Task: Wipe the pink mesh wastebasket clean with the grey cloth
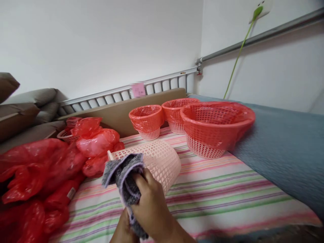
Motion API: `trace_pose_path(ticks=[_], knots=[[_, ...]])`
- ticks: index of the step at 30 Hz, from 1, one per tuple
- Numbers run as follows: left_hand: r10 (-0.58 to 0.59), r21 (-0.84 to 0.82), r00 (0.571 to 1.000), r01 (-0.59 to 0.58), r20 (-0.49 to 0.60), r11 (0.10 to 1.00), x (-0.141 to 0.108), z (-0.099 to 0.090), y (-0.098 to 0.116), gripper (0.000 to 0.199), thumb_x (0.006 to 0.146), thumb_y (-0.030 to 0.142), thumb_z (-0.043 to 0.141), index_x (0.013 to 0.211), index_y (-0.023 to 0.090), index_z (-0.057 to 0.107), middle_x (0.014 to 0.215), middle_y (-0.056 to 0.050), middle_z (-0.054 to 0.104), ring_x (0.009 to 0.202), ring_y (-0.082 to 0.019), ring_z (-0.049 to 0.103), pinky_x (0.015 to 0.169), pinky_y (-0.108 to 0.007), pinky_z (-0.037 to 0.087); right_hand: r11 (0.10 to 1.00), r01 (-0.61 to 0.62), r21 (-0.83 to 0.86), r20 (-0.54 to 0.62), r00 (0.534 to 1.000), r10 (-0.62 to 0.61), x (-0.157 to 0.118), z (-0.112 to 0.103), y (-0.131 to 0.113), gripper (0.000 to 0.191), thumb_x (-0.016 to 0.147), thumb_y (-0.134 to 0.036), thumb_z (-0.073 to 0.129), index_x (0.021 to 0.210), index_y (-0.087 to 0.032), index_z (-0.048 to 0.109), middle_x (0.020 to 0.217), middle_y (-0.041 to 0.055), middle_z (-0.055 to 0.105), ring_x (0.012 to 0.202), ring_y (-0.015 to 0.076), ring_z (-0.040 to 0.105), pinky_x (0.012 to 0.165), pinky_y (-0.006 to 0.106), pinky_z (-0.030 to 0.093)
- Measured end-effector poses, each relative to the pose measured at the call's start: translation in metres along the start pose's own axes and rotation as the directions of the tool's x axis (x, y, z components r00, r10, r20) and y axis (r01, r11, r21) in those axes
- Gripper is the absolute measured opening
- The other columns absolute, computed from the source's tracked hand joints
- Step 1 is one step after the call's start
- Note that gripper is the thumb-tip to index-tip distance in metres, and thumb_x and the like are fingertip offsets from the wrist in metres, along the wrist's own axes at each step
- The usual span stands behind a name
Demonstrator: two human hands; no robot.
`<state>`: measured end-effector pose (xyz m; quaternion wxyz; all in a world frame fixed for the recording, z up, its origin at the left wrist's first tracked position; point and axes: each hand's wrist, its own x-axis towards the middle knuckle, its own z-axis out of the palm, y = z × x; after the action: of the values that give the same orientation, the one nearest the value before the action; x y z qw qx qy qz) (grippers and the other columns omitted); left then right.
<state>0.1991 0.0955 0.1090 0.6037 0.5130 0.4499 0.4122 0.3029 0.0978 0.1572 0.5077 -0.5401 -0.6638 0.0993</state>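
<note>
A grey cloth (126, 175) with a purple edge is bunched up in front of a pale pink perforated basket (162, 160), which lies on its side on the striped sheet (212, 195). My right hand (150, 202) has its fingers wrapped round the cloth, near the basket's side. Lower down, my left hand (125, 227) is at the bottom edge, mostly behind the right wrist and the cloth; its fingers are hidden.
Three pink baskets lined with red plastic bags, a small one (146, 119), a middle one (177, 111) and a large one (215, 128), stand behind. Red plastic bags (50, 168) are heaped at the left. A radiator (157, 86) runs along the wall.
</note>
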Motion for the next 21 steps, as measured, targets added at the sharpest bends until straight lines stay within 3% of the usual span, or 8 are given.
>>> trace_pose_path(ticks=[2,4,8,11,13,15,18,21], knots=[[0.034,0.037,0.998,-0.035,0.045,0.999,0.0,-0.007,-0.003,0.03,0.061,0.023,0.073,0.091,0.018,0.072,0.08,-0.007,0.075,0.097,-0.032,0.064,0.085,-0.043,0.053,0.997,-0.024,-0.078,-0.034,0.999,0.021,0.007,-0.004,0.013,0.052,0.057,-0.006,0.054,0.105,-0.025,0.059,0.102,0.0042,0.056,0.085,0.0194,0.058,0.074,0.027,0.045],[0.051,0.054,0.995,-0.056,0.084,0.997,0.0,-0.01,-0.007,0.035,0.066,0.028,0.073,0.1,0.022,0.069,0.099,-0.009,0.073,0.106,-0.031,0.06,0.093,-0.043,0.048,0.972,-0.118,-0.204,-0.107,0.989,0.098,0.02,-0.013,0.041,0.044,0.063,-0.007,0.054,0.103,-0.024,0.06,0.1,0.0049,0.056,0.085,0.0192,0.057,0.073,0.027,0.043],[0.083,0.037,0.975,-0.092,0.208,0.995,-0.006,-0.008,-0.016,0.041,0.074,0.037,0.066,0.114,0.027,0.063,0.122,-0.007,0.062,0.122,-0.028,0.049,0.106,-0.04,0.035,0.83,-0.395,-0.394,-0.311,0.907,0.284,0.046,-0.038,0.105,0.029,0.074,-0.017,0.056,0.103,-0.02,0.061,0.098,0.0083,0.057,0.086,0.0214,0.057,0.069,0.028,0.042],[0.104,-0.003,0.959,-0.107,0.263,0.994,-0.01,-0.002,-0.013,0.045,0.079,0.037,0.062,0.122,0.029,0.057,0.127,-0.005,0.059,0.126,-0.027,0.044,0.109,-0.04,0.031,0.777,-0.469,-0.421,-0.37,0.87,0.325,0.054,-0.046,0.123,0.026,0.077,-0.022,0.055,0.102,-0.019,0.061,0.097,0.0088,0.058,0.083,0.0215,0.058,0.067,0.029,0.042],[0.085,-0.001,0.964,-0.087,0.251,0.996,-0.011,0.003,-0.007,0.046,0.079,0.035,0.062,0.123,0.028,0.055,0.125,-0.005,0.06,0.125,-0.027,0.045,0.108,-0.041,0.033,0.806,-0.452,-0.382,-0.352,0.878,0.325,0.051,-0.041,0.111,0.028,0.076,-0.021,0.055,0.103,-0.019,0.061,0.097,0.0088,0.058,0.084,0.0215,0.058,0.07,0.029,0.042],[0.061,0.016,0.972,-0.066,0.226,0.998,-0.011,0.006,-0.001,0.042,0.078,0.033,0.064,0.119,0.026,0.057,0.121,-0.006,0.062,0.12,-0.028,0.049,0.104,-0.041,0.037,0.878,-0.373,-0.301,-0.263,0.917,0.299,0.041,-0.03,0.082,0.03,0.072,-0.017,0.057,0.101,-0.018,0.061,0.097,0.0087,0.058,0.086,0.0215,0.057,0.073,0.029,0.043],[0.033,0.032,0.98,-0.04,0.198,0.999,-0.01,0.006,0.003,0.032,0.083,0.033,0.058,0.113,0.021,0.058,0.118,-0.007,0.06,0.107,-0.024,0.056,0.092,-0.042,0.046,0.979,-0.155,-0.133,-0.061,0.987,0.148,0.018,-0.01,0.029,0.04,0.061,-0.01,0.059,0.099,-0.021,0.061,0.1,0.0064,0.057,0.088,0.0205,0.056,0.077,0.028,0.044],[0.012,0.025,0.981,-0.017,0.194,1.0,-0.006,0.003,0.003,0.03,0.087,0.033,0.052,0.112,0.017,0.056,0.117,-0.006,0.057,0.098,-0.021,0.058,0.082,-0.04,0.05,0.999,-0.016,-0.045,0.009,1.0,0.017,0.003,0.002,0.002,0.052,0.055,-0.008,0.059,0.105,-0.025,0.059,0.102,0.0041,0.055,0.088,0.0193,0.055,0.077,0.028,0.044]])
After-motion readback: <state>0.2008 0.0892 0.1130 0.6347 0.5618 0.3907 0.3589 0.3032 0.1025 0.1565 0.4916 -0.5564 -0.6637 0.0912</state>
